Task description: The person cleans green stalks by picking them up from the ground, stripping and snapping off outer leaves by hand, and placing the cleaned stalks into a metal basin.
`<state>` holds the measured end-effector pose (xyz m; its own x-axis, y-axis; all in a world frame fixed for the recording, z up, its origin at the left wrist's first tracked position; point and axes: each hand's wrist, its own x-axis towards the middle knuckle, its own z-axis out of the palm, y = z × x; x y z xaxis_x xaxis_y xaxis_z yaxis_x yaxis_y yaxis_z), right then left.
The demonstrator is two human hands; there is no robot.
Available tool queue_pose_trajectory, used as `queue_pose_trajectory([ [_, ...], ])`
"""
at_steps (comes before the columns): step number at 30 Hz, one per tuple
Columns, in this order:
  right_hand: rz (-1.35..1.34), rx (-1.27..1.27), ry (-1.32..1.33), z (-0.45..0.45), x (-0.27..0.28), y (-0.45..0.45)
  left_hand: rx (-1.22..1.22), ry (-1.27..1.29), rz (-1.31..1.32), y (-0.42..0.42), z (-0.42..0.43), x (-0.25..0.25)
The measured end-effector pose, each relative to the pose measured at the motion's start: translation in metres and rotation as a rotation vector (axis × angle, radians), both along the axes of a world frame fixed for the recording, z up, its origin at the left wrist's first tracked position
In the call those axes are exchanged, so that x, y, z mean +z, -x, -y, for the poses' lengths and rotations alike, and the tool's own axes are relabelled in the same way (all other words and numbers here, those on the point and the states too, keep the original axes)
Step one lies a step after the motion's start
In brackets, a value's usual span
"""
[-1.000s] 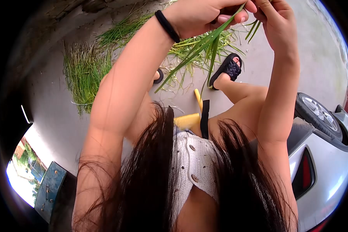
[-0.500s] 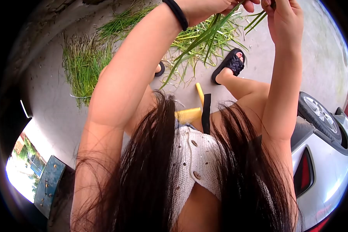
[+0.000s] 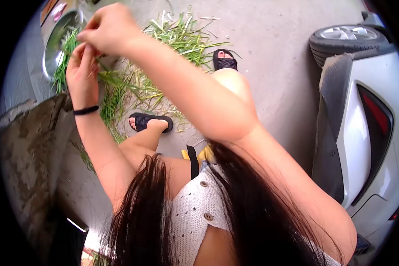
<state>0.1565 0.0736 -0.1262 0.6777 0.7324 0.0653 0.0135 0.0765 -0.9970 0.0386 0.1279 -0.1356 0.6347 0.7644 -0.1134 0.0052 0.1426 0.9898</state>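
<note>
My left hand (image 3: 83,73), with a black band at the wrist, is raised at the upper left. Its fingers are pinched on a few blurred green chive-like leaves (image 3: 113,80), which trail to the right. Just above it my right hand (image 3: 111,29) is closed, its fingertips close to those of the left; what they grip is hidden. Behind both hands stands a shiny metal bowl (image 3: 50,60) with a bunch of green blades (image 3: 68,48) in it, some hanging over the rim.
Loose green and yellowed leaves (image 3: 177,42) lie scattered on the concrete floor (image 3: 275,57), around my sandalled feet. A yellow seat (image 3: 205,154) with a black strap (image 3: 193,160) is beneath me. A silver car (image 3: 377,119) stands at the right, near a wheel (image 3: 348,37).
Both hands have swung from the top middle to the upper left, beside the metal bowl, which has come into view. My view has turned left, with the car now larger at the right.
</note>
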Motion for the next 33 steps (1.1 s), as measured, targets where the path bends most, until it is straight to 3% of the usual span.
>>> queue_pose_trajectory([
  [4, -0.014, -0.208, -0.005, -0.022, -0.003, 0.035, 0.008, -0.041, 0.061, 0.022, -0.021, -0.014],
  [8, 0.197, -0.242, 0.250, 0.027, 0.041, 0.039, 0.053, -0.042, 0.035, 0.032, -0.029, -0.020],
  [13, 0.010, -0.305, 0.111, -0.008, 0.020, 0.034, 0.047, -0.031, 0.042, 0.029, -0.036, -0.022],
  [18, 0.296, -0.161, 0.151, -0.010, 0.016, 0.026, -0.082, 0.015, 0.124, 0.026, -0.025, -0.018],
  [20, 0.351, 0.017, 0.191, 0.011, 0.028, 0.012, -0.041, 0.043, 0.106, 0.019, -0.017, -0.014],
  [26, 0.459, 0.074, -0.027, 0.027, 0.025, -0.011, -0.108, 0.038, 0.166, -0.007, 0.023, 0.011],
  [33, 0.211, 0.255, 0.019, 0.043, 0.027, -0.023, -0.242, 0.018, 0.172, -0.009, 0.027, 0.021],
])
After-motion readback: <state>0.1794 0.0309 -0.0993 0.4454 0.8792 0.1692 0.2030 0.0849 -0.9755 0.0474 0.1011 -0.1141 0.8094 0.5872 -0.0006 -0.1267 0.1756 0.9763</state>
